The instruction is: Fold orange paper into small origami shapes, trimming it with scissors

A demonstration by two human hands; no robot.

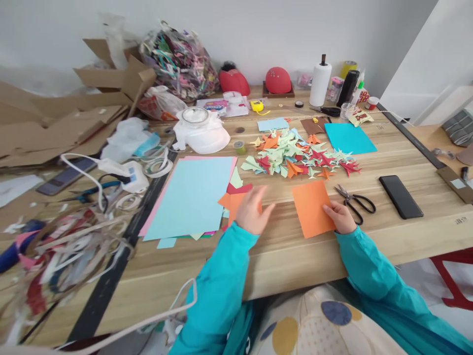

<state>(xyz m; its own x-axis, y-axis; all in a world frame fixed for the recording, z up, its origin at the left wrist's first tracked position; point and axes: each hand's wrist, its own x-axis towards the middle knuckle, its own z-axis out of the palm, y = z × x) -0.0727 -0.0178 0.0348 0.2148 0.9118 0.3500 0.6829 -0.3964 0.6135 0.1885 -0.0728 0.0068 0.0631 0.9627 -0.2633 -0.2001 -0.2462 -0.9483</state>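
Observation:
My right hand [342, 217] pinches the right edge of a sheet of orange paper [311, 209] between thumb and fingers, just above the table top. My left hand [253, 212] is slightly blurred, with thumb and fingers apart and nothing visible in it. It hovers over orange paper scraps [233, 203] beside a stack of coloured paper with a light blue sheet [194, 192] on top. Black-handled scissors [355, 199] lie just past my right hand. Beyond both hands spreads a pile of folded paper figures [286, 153] in green, orange, red and blue.
A black phone [401, 196] lies at the right, and a bright blue sheet [350, 138] behind the scissors. Tangled ribbons [84, 246], a power strip [127, 172] and cardboard boxes [62, 123] crowd the left. A paper roll [320, 84] stands at the back.

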